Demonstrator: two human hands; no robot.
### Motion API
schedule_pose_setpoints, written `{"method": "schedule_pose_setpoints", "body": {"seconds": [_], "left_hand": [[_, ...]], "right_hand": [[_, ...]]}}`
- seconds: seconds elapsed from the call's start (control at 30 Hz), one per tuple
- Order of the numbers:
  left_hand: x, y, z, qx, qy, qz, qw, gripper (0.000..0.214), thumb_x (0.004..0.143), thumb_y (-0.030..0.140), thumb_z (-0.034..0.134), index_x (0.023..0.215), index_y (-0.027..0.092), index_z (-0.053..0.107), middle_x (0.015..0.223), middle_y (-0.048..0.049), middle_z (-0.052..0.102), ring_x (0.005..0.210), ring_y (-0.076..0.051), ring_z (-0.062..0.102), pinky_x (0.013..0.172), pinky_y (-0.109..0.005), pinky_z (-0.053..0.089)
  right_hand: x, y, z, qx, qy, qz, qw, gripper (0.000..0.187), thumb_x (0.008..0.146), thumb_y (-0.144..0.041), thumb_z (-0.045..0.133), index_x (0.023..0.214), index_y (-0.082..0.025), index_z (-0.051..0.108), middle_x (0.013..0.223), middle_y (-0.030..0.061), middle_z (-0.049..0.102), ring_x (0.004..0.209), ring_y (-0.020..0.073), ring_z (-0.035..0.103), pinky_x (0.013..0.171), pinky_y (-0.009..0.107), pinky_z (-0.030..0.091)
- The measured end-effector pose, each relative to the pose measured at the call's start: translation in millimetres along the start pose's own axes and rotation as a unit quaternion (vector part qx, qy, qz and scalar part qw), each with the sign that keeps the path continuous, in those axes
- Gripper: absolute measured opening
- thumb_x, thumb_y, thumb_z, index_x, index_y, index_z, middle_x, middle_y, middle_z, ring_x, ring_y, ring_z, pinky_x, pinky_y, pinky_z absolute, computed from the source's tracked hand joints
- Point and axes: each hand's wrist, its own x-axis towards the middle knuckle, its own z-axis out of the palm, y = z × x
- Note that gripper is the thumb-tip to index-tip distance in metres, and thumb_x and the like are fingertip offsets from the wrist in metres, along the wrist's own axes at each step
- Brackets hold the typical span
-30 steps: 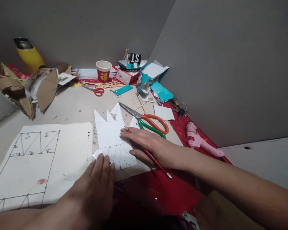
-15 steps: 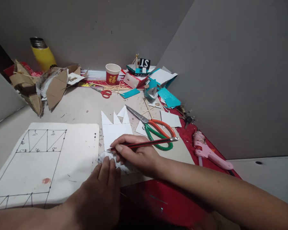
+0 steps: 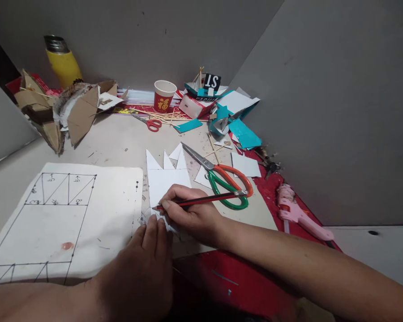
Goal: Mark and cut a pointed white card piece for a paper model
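Note:
My right hand (image 3: pixel 191 210) is closed round a red-and-black pencil (image 3: pixel 204 199), its tip down at the left edge of a white card piece (image 3: pixel 169 181). The card's far end is cut into pointed triangles. My left hand (image 3: pixel 151 250) lies with its fingers stretched over the near part of the card and presses there. A small clear plastic piece (image 3: pixel 143 218), perhaps a ruler, pokes out beside those fingertips; the rest of it is hidden. Large scissors (image 3: pixel 218 174) with orange and green handles lie just beyond my right hand.
At left is a sheet (image 3: pixel 114 192) with a line drawing. Small red scissors (image 3: pixel 153 125), a paper cup (image 3: pixel 164 96), wooden sticks and cardboard models (image 3: pixel 82 116) are at the back. A yellow bottle (image 3: pixel 63 67) stands behind them. A pink glue gun (image 3: pixel 298 217) is at right.
The whole view has shifted a little, so things appear slightly higher and further right. The pencil tip has moved slightly left across the card. My left hand stays pressed in place.

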Motion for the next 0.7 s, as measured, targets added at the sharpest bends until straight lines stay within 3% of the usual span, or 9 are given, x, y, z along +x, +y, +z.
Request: {"method": "schedule_pose_setpoints", "body": {"seconds": [0.23, 0.7], "left_hand": [[2.9, -0.9, -2.5, -0.008, -0.012, 0.008, 1.000, 0.046, 0.075, 0.031, 0.069, 0.106, -0.003, 0.073, 0.110, -0.0294, 0.070, 0.101, -0.043, 0.070, 0.080, -0.046, 0.059], [4.4, -1.7, -3.8, -0.004, -0.013, 0.003, 1.000, 0.040, 0.080, 0.025, 0.062, 0.105, -0.004, 0.073, 0.110, -0.0300, 0.069, 0.101, -0.042, 0.070, 0.080, -0.045, 0.059]], "right_hand": [[0.2, -1.6, -1.0, -0.038, 0.003, -0.003, 0.999, 0.013, 0.083, -0.024, 0.051, 0.074, -0.018, 0.058, 0.068, 0.0029, 0.063, 0.063, 0.0149, 0.057, 0.058, 0.027, 0.045], [1.0, -1.1, -0.5, -0.048, -0.010, -0.010, 0.999, 0.011, 0.084, -0.023, 0.052, 0.076, -0.019, 0.058, 0.069, 0.0014, 0.063, 0.065, 0.0144, 0.058, 0.061, 0.027, 0.046]]}}
